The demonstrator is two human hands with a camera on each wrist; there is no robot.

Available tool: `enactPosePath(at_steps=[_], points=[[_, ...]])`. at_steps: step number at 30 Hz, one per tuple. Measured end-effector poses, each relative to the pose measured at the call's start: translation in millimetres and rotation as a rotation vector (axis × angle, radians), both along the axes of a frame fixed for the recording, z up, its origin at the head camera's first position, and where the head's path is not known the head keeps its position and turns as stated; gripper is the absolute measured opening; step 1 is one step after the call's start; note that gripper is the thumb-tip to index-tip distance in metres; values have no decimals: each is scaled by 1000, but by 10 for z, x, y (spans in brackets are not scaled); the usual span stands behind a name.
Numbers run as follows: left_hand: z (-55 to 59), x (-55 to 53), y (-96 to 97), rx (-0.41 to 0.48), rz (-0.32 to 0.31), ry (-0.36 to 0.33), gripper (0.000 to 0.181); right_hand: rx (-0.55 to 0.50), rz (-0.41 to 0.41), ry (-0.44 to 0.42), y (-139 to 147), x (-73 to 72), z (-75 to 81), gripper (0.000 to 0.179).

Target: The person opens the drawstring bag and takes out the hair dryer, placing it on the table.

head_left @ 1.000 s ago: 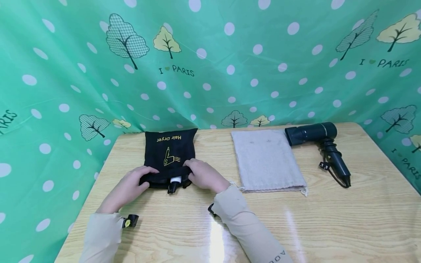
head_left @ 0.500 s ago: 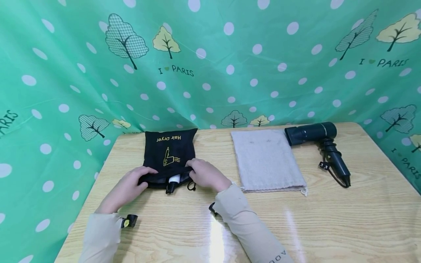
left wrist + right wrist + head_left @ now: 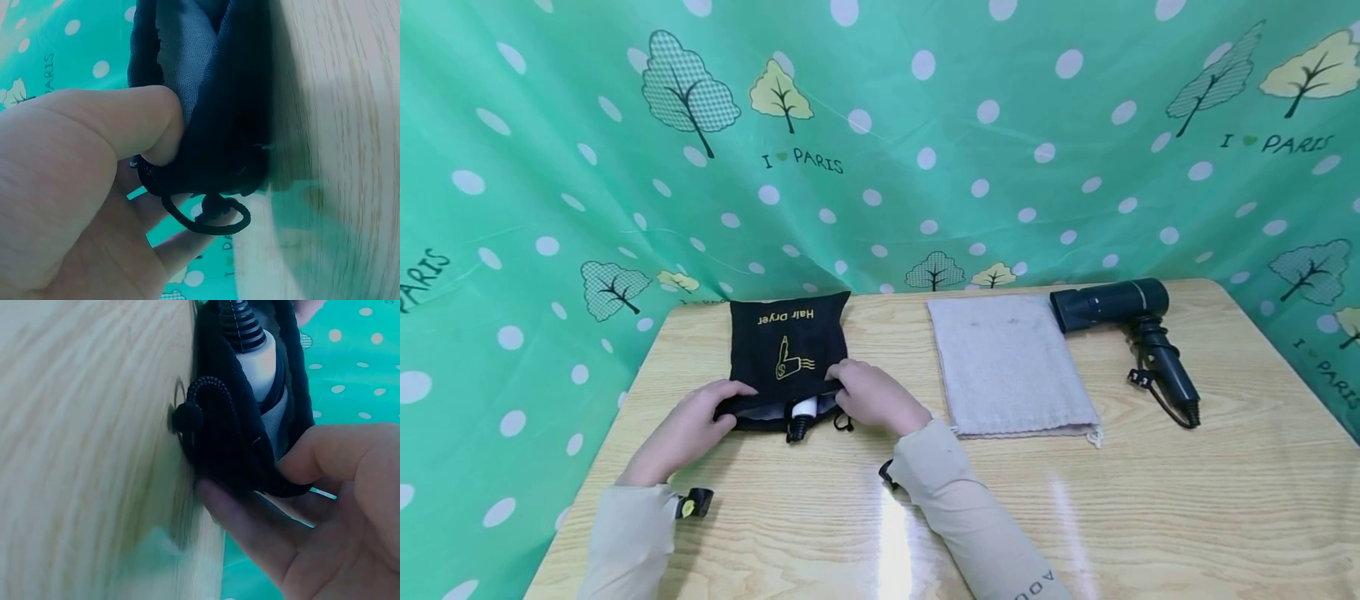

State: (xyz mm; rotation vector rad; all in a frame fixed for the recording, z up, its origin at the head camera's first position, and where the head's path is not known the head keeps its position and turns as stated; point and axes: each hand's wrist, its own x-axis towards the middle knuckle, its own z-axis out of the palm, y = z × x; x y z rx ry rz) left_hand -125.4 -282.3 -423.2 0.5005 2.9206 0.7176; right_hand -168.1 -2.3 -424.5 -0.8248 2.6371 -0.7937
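Note:
A black drawstring bag (image 3: 786,342) printed "Hair Dryer" in yellow lies at the table's far left, its mouth towards me. My left hand (image 3: 700,421) pinches the left corner of the mouth, thumb inside it in the left wrist view, where a black cord loop (image 3: 234,228) hangs off the edge. At the right corner my right hand (image 3: 872,396) pinches the rim, thumb inside. Between them the mouth gapes. Out of it pokes a white handle end (image 3: 259,365) with a ribbed black cord sleeve (image 3: 240,328); the rest is hidden inside the bag.
A grey cloth drawstring bag (image 3: 1011,367) lies flat right of the black bag. Beyond it rests a black hair dryer (image 3: 1112,304), its cord wrapped round the handle. Behind the wooden table (image 3: 1150,500) hangs a green dotted curtain (image 3: 880,167).
The upper rim of the black bag's mouth has been lifted, so the opening gapes wider and the lining shows. My right hand has shifted slightly right; a cord loop now shows beneath it.

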Motion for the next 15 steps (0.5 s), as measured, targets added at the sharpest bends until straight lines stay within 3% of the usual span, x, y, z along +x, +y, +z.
enactPosePath(at_steps=[7, 15], points=[[-20, 9, 16, 29, 8, -25, 37, 31, 10, 66, -18, 21, -17, 35], [11, 16, 14, 45, -40, 11, 45, 1, 7, 28, 50, 11, 32, 31]])
